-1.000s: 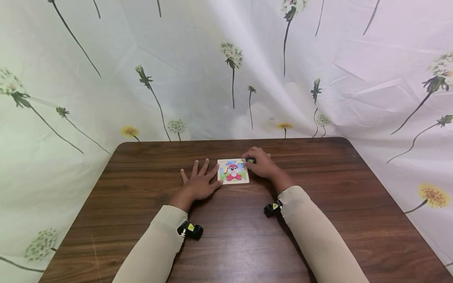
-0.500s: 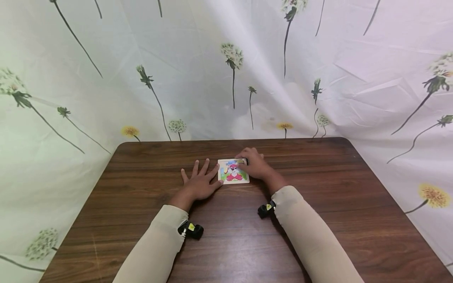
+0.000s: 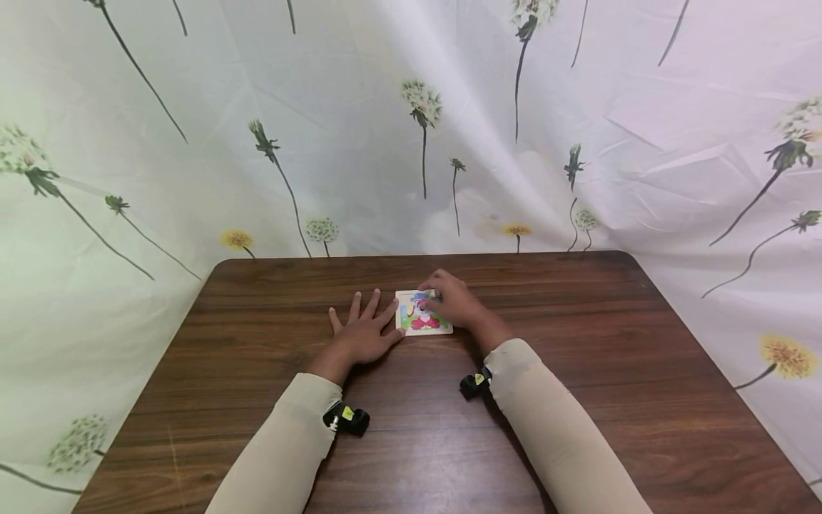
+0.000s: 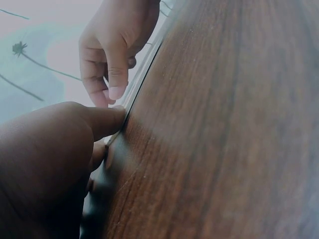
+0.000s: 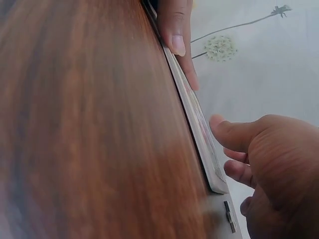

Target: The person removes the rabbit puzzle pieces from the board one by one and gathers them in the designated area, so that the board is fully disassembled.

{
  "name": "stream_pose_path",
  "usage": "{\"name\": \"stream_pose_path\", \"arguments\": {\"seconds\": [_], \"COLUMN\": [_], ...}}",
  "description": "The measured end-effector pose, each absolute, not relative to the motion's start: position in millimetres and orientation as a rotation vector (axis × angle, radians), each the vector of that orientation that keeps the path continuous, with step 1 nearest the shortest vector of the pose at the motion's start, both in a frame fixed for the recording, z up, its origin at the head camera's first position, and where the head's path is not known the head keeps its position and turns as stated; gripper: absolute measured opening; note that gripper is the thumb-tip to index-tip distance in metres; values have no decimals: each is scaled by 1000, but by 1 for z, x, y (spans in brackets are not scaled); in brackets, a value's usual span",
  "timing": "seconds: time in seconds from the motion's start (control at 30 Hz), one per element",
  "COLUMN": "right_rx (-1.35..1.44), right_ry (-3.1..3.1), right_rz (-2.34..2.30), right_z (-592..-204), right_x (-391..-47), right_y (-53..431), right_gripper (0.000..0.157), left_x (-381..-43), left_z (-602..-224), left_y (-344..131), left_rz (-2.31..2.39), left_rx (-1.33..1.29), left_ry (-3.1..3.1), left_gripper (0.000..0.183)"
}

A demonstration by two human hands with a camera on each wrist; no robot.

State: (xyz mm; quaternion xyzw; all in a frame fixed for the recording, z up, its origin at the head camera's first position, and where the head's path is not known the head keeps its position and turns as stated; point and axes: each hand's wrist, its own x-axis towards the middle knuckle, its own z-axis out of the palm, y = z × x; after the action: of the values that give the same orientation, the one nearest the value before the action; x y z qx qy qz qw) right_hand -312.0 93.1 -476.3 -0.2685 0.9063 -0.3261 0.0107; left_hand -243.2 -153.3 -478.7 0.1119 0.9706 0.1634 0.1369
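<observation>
Nearest lie two pale sleeves (image 3: 559, 421), reaching forward over the brown tabletop (image 3: 417, 457), each with a black wrist camera (image 3: 347, 418) strapped near its cuff; beyond them the left hand (image 3: 362, 335) rests on the wood with its fingers spread wide, thumb and forefinger touching the left side of the small picture board (image 3: 424, 323); that board lies flat near the table's far edge, between the two hands, showing a pink and white cartoon animal partly hidden by the right hand (image 3: 454, 300); this hand is poised over the board's upper right part, fingers bent and thumb held away from them, with nothing to be seen between (whether a fingertip touches the surface, I cannot tell); past the board's near right corner the right wrist view shows a small dark thing (image 5: 229, 216), too small to name; the step in hand looks like working over the board's face while the left hand steadies it, and the next move seems to call for a light, precise fingertip touch with the frame kept from sliding; farthest back hangs a white backdrop (image 3: 359, 107) printed with dandelions
</observation>
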Motion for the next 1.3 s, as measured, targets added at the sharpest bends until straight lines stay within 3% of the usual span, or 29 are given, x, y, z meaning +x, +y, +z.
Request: {"name": "stream_pose_path", "arguments": {"seconds": [1.3], "right_rx": [-684], "right_ry": [2722], "right_rz": [-721], "right_z": [-463], "right_x": [-320], "right_y": [73], "right_gripper": [17], "left_x": [-250], "left_z": [-486], "left_y": [-155], "left_rz": [509], "left_rx": [317], "left_ry": [2759], "left_gripper": [77]}}
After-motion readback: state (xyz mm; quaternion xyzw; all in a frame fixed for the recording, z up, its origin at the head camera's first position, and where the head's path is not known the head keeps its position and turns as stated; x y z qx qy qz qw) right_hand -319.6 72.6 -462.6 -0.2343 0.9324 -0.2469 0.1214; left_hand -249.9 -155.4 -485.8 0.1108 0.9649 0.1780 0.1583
